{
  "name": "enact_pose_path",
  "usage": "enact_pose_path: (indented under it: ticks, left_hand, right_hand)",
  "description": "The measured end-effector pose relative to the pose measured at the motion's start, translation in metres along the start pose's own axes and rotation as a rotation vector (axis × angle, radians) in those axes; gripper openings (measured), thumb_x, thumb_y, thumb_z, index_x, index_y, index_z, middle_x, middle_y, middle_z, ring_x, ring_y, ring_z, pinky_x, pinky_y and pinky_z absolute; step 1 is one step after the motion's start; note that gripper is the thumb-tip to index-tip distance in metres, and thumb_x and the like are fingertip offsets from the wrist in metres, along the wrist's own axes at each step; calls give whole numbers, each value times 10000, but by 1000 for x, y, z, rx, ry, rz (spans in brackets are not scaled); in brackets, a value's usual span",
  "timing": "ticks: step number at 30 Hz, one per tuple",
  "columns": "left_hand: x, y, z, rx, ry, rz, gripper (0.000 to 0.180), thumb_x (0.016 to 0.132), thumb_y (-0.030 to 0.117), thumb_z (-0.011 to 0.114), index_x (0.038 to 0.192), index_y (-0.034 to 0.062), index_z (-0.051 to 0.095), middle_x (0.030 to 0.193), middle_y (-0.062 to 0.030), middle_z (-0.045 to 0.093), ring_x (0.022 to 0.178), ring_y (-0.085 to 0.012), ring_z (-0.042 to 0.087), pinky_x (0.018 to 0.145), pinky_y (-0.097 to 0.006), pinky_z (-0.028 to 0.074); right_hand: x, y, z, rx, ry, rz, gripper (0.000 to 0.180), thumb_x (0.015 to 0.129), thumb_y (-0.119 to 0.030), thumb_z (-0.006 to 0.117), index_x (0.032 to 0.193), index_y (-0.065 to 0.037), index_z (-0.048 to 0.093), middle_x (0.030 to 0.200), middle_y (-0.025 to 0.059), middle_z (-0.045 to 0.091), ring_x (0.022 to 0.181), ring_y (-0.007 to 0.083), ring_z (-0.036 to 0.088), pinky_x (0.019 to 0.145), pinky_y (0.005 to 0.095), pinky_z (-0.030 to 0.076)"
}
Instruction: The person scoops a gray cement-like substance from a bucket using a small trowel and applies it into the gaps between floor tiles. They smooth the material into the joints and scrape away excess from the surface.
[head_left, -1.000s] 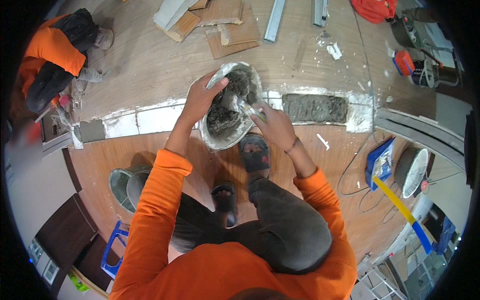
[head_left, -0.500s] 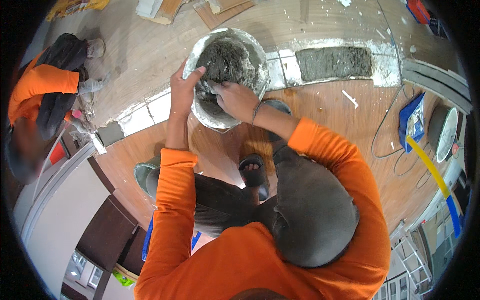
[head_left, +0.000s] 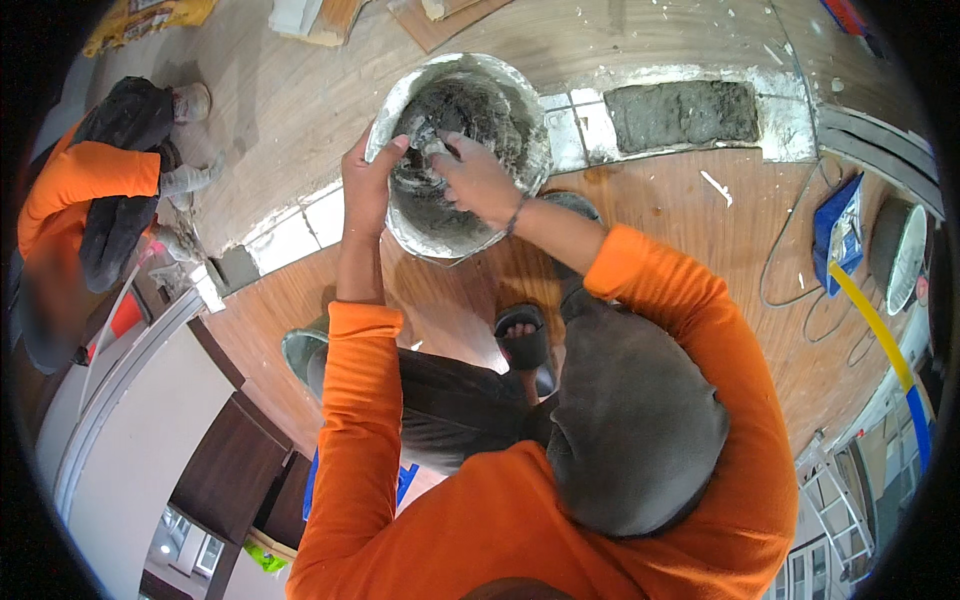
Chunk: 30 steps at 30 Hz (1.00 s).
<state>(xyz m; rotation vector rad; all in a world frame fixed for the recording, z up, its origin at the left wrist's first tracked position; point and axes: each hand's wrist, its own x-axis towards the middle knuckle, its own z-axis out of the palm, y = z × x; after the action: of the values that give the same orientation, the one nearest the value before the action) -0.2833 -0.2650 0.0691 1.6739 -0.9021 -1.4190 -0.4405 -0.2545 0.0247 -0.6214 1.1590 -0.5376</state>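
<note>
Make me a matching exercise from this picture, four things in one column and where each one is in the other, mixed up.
Things:
1. left hand
2. right hand
3. grey mortar patch
4. other person in orange

Places:
A. inside the bowl, in the wet mortar
B. crouched at the far left
C. gripping the bowl's rim
D. in the floor strip right of the bowl

Pairs: 1-C, 2-A, 3-D, 4-B
</note>
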Motion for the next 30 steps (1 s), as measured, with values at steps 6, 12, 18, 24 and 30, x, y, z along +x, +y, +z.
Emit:
enact_pose_path:
  ticks: [6,12,18,24,30]
  left_hand:
    - [2,1,4,156,-77,64,469,899,126,694,1342,-18,639,1164,-74,715,1052,-152,633,972,-306,472]
    - [5,17,12,176,-52,23,446,915,160,690,1317,-28,650,1138,-76,716,1035,-144,630,962,-299,468]
    - [5,6,10,84,-11,74,442,931,208,693,1277,-65,655,1110,-77,702,988,-139,614,929,-296,464]
    - [2,9,21,218,-19,123,420,943,215,686,1263,-56,663,1090,-57,696,987,-134,598,926,-299,458]
    - [-2,9,26,193,54,82,465,957,281,696,1281,-51,659,1088,-56,694,1000,-129,592,931,-293,459]
  right_hand:
    - [-10,22,-8,-1094,-152,-528,364,943,-153,529,1247,44,565,939,269,709,862,404,722,733,536,575]
    - [2,13,-44,-877,-126,-371,335,941,-107,548,1271,-53,556,949,232,695,806,396,727,648,492,568]
    - [-16,5,-2,-290,-112,-77,301,987,-156,521,1259,-28,531,881,250,694,783,410,713,648,496,564]
    - [-39,25,-27,-1279,-272,-419,553,964,-160,506,1479,18,415,861,252,697,724,413,716,667,492,575]
    - [-49,-18,-30,-409,-223,-233,593,981,-201,509,1517,-6,350,760,298,647,721,454,676,678,524,552]
